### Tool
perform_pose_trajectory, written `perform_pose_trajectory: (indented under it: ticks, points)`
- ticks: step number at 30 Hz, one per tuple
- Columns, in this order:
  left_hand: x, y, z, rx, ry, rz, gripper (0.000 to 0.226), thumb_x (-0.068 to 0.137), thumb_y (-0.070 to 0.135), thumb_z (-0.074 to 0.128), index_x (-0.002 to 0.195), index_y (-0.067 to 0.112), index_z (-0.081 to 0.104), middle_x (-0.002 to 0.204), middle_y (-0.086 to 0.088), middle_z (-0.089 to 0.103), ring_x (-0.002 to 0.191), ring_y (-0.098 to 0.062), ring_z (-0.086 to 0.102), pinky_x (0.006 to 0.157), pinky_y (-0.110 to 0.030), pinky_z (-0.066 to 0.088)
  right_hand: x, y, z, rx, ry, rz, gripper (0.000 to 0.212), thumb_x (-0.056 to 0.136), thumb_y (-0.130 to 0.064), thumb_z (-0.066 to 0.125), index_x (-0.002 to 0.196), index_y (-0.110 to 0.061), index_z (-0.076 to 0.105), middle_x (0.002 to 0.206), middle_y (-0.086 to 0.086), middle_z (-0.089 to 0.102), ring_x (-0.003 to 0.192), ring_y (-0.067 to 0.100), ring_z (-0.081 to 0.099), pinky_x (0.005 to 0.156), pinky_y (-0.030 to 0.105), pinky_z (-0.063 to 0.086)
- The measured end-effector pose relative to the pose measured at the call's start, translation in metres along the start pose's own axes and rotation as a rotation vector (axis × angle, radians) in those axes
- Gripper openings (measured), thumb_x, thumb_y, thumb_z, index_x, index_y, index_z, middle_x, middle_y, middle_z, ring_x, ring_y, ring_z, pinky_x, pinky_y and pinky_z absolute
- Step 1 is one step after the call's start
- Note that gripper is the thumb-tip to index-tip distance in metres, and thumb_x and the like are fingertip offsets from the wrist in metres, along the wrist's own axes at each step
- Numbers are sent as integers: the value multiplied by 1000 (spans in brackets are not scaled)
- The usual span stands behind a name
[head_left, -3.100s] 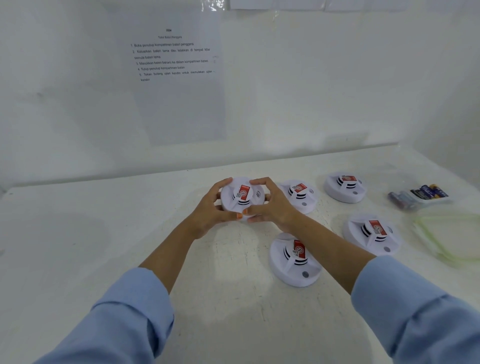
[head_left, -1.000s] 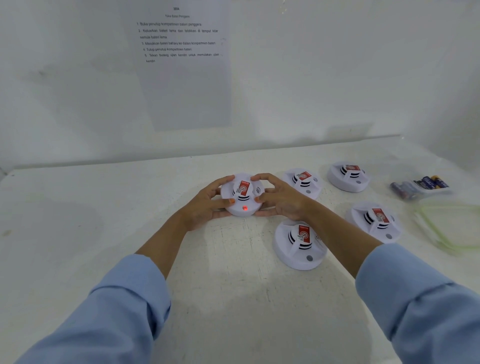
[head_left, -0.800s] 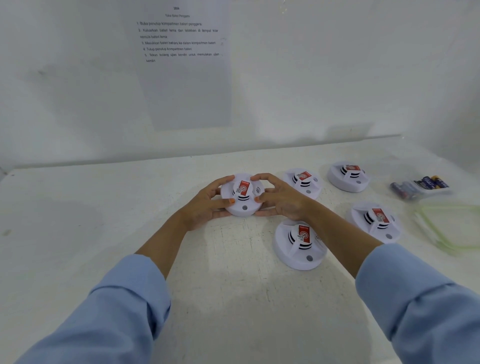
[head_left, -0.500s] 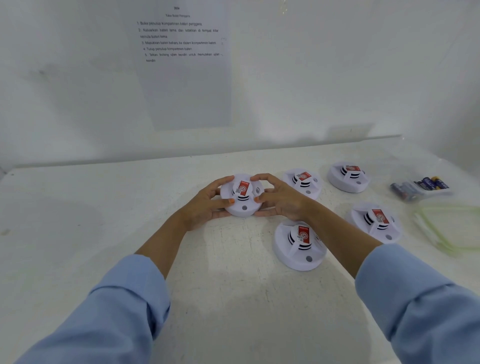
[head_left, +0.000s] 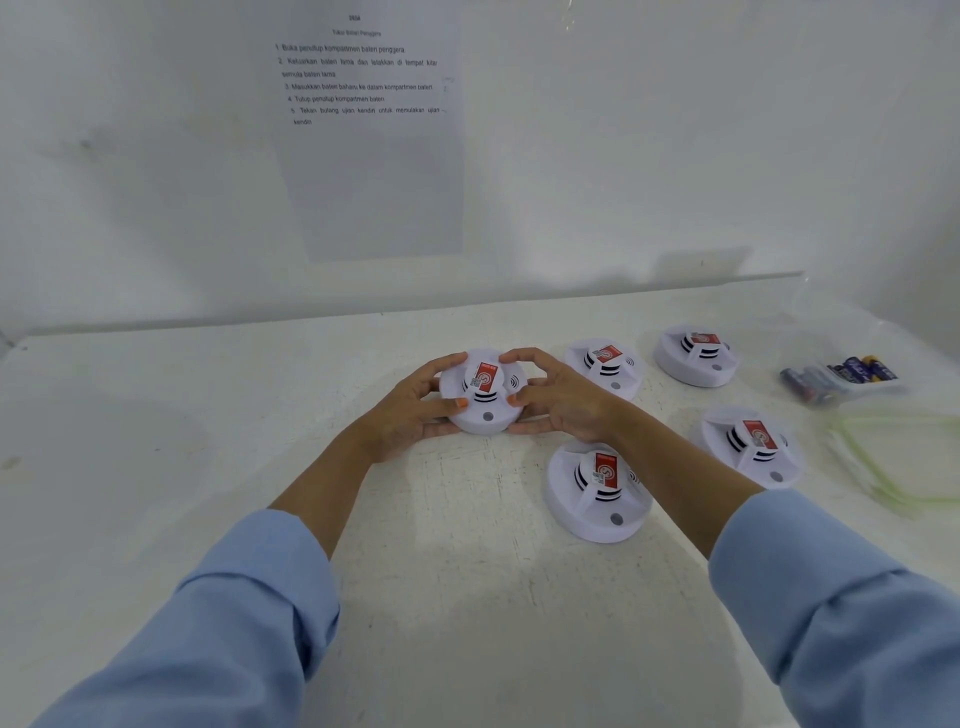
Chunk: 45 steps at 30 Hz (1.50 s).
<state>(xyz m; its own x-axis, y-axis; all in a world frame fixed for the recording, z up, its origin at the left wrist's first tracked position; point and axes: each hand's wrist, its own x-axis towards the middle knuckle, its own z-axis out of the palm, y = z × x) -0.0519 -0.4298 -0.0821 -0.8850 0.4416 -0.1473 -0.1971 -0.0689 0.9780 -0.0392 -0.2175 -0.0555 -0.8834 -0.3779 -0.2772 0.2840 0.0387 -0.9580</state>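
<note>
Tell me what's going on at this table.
A person in blue sleeves has a white smoke detector in both hands. The left hand and right hand grip its sides with curled fingers, low over the table. Its front dot is grey, not lit. Four more lie to the right, the nearest detector close by the right forearm. Bagged batteries lie at the far right.

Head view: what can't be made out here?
Held detector: its underside faces down. The left hand and right hand cover its flanks, so contact with the table is unclear.
Red sticker: print too small to read.
Batteries: blurred, count and brand unreadable.
Green-rimmed container: blurred, cut off by the right edge.
</note>
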Motion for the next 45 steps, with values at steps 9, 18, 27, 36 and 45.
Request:
perform_pose_trajectory:
  ticks: [9, 18, 27, 36, 45]
  points:
    - [0, -1, 0, 0, 4, -2, 51, 87, 3, 59, 129, 28, 46, 129, 0, 51, 112, -20, 56, 81, -30, 57, 1, 0, 0, -1, -1, 4, 42, 85, 4, 57, 109, -30, 54, 111, 14, 58, 91, 27, 63, 79, 37, 57]
    - [-2, 1, 1, 3, 5, 3, 49, 87, 2, 57, 127, 28, 46, 122, 6, 55, 109, -17, 58, 80, -29, 57, 1, 0, 0, -8, 1, 10, 41, 85, 3, 58, 107, -31, 54, 109, 13, 59, 92, 27, 63, 81, 38, 57]
    - [-2, 2, 2, 20, 15, 0, 49, 88, 2, 56, 127, 29, 44, 119, 8, 55, 105, -14, 59, 74, -25, 57, 1, -1, 2, -28, 12, 4, 41, 84, 2, 58, 108, -30, 54, 110, 11, 58, 92, 27, 63, 80, 37, 57]
    - [-6, 6, 5, 151, 31, 9, 50, 89, 7, 58, 132, 29, 44, 128, 2, 52, 108, -15, 58, 80, -26, 56, 4, 1, 3, -223, 125, -55, 39, 81, -2, 63, 107, -31, 56, 100, 17, 59, 91, 27, 63, 83, 36, 56]
    - [-6, 19, 8, 447, 52, 33, 53, 89, 8, 58, 138, 17, 40, 131, 2, 42, 111, -18, 50, 81, -23, 52, 3, 1, 3, -391, 170, -74, 37, 78, -8, 69, 106, -29, 58, 106, 25, 58, 93, 28, 59, 90, 39, 50]
